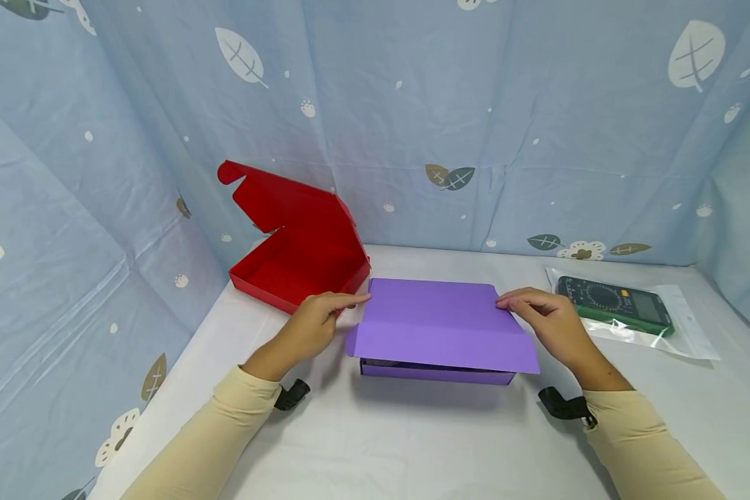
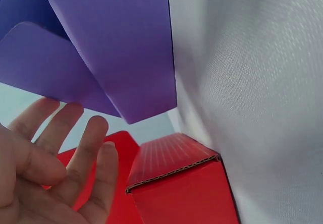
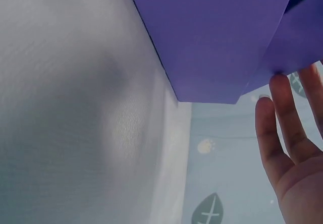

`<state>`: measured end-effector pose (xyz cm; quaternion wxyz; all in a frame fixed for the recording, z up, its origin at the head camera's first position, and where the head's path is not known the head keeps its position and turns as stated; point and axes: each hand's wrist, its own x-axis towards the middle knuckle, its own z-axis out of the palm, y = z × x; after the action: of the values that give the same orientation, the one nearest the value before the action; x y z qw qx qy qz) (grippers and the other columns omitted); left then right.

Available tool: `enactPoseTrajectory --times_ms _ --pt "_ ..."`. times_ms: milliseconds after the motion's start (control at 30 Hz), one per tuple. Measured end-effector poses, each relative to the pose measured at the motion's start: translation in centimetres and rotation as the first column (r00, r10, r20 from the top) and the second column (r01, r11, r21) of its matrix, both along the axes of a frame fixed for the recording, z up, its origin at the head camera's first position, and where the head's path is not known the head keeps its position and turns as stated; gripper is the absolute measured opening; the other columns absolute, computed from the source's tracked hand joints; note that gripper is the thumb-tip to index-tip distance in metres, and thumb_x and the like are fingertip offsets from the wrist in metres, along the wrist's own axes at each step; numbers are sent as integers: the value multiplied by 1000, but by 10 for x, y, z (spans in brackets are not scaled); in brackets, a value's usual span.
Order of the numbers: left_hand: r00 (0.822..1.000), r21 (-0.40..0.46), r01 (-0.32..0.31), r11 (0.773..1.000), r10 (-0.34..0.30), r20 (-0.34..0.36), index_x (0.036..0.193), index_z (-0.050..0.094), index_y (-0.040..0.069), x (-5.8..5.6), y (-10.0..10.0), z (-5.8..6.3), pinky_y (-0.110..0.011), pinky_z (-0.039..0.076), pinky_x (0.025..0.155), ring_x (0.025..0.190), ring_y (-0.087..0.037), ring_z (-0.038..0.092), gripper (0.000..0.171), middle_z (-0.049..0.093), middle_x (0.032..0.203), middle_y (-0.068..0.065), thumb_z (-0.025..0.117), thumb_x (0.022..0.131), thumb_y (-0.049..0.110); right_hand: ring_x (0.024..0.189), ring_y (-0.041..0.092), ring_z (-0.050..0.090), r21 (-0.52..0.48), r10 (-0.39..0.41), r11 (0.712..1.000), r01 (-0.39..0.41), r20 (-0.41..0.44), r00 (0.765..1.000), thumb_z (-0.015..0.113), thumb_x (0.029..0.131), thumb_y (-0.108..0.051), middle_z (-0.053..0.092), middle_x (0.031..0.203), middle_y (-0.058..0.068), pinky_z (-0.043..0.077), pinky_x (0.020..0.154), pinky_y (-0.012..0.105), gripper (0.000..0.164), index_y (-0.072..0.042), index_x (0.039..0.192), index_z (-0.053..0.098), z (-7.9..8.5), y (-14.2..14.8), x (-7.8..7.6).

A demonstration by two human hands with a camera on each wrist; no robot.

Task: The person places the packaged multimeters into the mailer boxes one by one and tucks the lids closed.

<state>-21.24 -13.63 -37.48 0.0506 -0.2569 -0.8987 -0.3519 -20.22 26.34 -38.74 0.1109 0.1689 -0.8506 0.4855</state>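
A purple cardboard box [image 1: 437, 375] lies on the table, its lid [image 1: 437, 316] folded over but raised at the front, leaving a dark gap above the front wall. My left hand [image 1: 315, 323] touches the lid's left side near the back corner; in the left wrist view its fingers [image 2: 96, 138] reach up to a purple flap, loosely extended. At the opposite side, my right hand [image 1: 553, 326] touches the lid's right edge. Its fingers [image 3: 285, 103] are nearly straight against a side flap in the right wrist view. The box's contents are mostly hidden under the lid.
Behind my left hand stands a red cardboard box [image 1: 240, 278] with its lid up. To the right, a green-edged multimeter [image 1: 606, 298] lies in a clear plastic bag [image 1: 690, 333]. A blue leaf-patterned curtain [image 1: 375, 125] hangs behind the white-covered table [image 1: 400, 444].
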Motion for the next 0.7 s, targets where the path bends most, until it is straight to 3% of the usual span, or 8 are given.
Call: enactPoseTrajectory --times_ms 333,467,500,600,700 --pt "999 -15 9 1000 -9 32 131 68 18 1 0 0 -43 54 97 114 -25 67 50 70 126 -8 50 95 -12 107 -9 60 44 46 998 -45 -10 999 59 101 -10 73 111 10 47 88 8 20 -7 102 78 -1 1 -1" --pt "999 -11 22 1000 -22 25 129 70 16 1 1 1 -43 51 102 123 -27 63 48 69 129 -4 48 96 -11 106 -9 60 49 66 997 -65 -19 998 59 100 -8 72 110 12 47 88 8 19 -7 101 78 -1 1 -1" --pt "1000 -9 23 1000 -23 20 128 70 16 1 1 1 -42 52 101 124 -26 63 47 69 129 -3 48 96 -11 106 -8 60 52 69 996 -68 -21 997 60 100 -8 72 110 13 47 88 8 19 -7 100 78 -1 0 -1" --pt "1000 -9 23 1000 -23 13 127 71 16 3 3 2 -30 55 82 106 -22 65 45 68 130 -1 47 96 -6 107 -10 59 80 65 995 -63 -24 998 60 99 -8 73 109 12 46 88 7 19 -9 99 79 -1 0 -1" --pt "1000 -29 31 999 -31 -3 129 69 18 5 4 3 -31 54 83 108 -19 62 40 66 134 0 52 97 3 106 -11 58 111 58 992 -54 -35 998 61 99 -8 73 108 11 45 88 7 19 -11 98 79 -2 0 -2"
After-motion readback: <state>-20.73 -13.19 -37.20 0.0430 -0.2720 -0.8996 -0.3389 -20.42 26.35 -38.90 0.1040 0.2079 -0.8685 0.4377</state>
